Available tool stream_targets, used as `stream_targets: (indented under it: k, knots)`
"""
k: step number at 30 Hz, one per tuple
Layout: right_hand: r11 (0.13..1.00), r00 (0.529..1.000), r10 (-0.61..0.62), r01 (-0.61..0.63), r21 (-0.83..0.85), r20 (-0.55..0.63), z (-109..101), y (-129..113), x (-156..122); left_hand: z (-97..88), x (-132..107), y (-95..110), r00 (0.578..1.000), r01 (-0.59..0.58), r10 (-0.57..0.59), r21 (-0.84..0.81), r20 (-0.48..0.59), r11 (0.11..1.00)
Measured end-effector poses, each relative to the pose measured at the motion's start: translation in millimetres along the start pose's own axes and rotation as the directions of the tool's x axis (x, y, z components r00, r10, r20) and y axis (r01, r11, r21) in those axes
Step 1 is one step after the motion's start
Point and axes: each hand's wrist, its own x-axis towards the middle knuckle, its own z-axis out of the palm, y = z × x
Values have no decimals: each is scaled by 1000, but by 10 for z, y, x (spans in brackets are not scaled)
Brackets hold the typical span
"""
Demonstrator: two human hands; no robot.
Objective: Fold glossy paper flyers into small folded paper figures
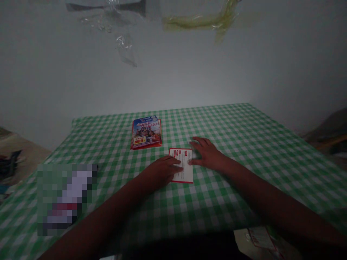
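Head cam: white rectangular red-edged paper leaflet point(187, 175) flat on green-white checked tablecloth point(217, 202), btwn hands. L hand point(162, 169) overlaps its L side, fingers extended, unclenched. R hand point(207, 153) at its R edge, fingers splayed, relaxed.

The cloth point(108, 144) is showing green and white checks, the card point(187, 174) is showing white edged with red, and the leaflets point(146, 133) are mixing blue, red, pink and yellow.
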Motion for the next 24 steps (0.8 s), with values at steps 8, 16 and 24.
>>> stream_targets:
  k: [8, 16, 24]
  knots:
    - [992, 985, 123, -126, -18, -123, 146, 181, 148, -49, 4, -2, 1000, -15, 15, -15, 9, 1000]
    - [983, 958, 182, -179, 35, -222, 149, 223, 234, -44, 24, 5, 999, -20, 20, 6, -28, 1000]
    - [997, 987, -35, 46, 65, -158, -6, 69, 111, 40, 35, -4, 990, 49, -47, 11, -132, 999]
